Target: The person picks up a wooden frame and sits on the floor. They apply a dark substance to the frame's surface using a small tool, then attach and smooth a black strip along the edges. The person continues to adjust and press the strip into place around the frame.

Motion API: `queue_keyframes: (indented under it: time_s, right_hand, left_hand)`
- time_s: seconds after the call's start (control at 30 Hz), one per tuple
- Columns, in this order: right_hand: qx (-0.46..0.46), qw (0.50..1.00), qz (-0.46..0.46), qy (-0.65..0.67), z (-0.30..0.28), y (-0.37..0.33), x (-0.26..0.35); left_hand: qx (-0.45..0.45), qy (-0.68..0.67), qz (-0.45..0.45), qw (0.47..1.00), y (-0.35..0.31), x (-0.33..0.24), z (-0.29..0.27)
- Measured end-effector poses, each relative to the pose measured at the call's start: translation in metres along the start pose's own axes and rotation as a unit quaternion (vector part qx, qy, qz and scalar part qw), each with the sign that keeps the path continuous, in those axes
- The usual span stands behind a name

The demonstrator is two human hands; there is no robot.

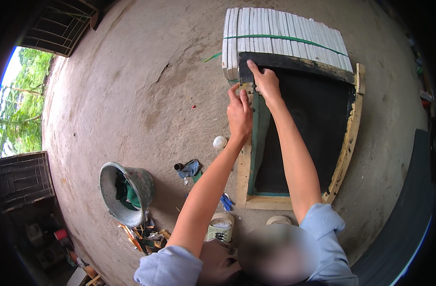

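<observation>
A wooden frame [347, 143] covered with black mesh [313, 124] lies on the concrete floor ahead of me. My left hand [239, 112] pinches something small and yellowish at the frame's far left corner, fingers closed on it. My right hand [265, 82] presses flat on the black sheet at that same corner, fingers spread. A bundle of white slats [280, 35] tied with a green strap lies just beyond the frame, touching its far edge.
A grey metal bucket [109, 190] with green cloth inside lies tilted at the left. Wood scraps [141, 236], a small white lid [220, 142], a blue rag [189, 169] and a blue tool [226, 202] lie on the floor. A dark crate [20, 178] stands at far left.
</observation>
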State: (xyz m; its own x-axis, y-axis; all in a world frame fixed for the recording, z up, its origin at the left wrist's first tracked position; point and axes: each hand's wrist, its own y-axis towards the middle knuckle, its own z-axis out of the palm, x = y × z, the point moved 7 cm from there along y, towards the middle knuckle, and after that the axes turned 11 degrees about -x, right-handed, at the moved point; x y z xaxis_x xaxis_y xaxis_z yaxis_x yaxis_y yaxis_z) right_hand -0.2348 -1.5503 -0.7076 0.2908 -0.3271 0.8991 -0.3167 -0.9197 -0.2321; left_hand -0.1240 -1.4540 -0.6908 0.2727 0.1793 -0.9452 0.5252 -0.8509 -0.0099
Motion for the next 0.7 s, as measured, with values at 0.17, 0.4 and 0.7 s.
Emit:
queue_keyframes:
  time_s: [0.17, 0.4, 0.7]
  right_hand:
    - [0.165, 0.932, 0.16, 0.281, 0.014, -0.021, 0.003]
    - [0.201, 0.891, 0.147, 0.38, 0.011, -0.019, -0.001]
    - [0.153, 0.919, 0.112, 0.347, 0.008, -0.026, 0.011]
  left_hand:
    - [-0.02, 0.02, 0.015, 0.999, 0.005, 0.005, -0.009]
    - [-0.03, 0.028, 0.031, 0.999, 0.003, -0.001, -0.005]
    - [-0.014, 0.049, 0.009, 0.999, 0.004, 0.002, -0.004]
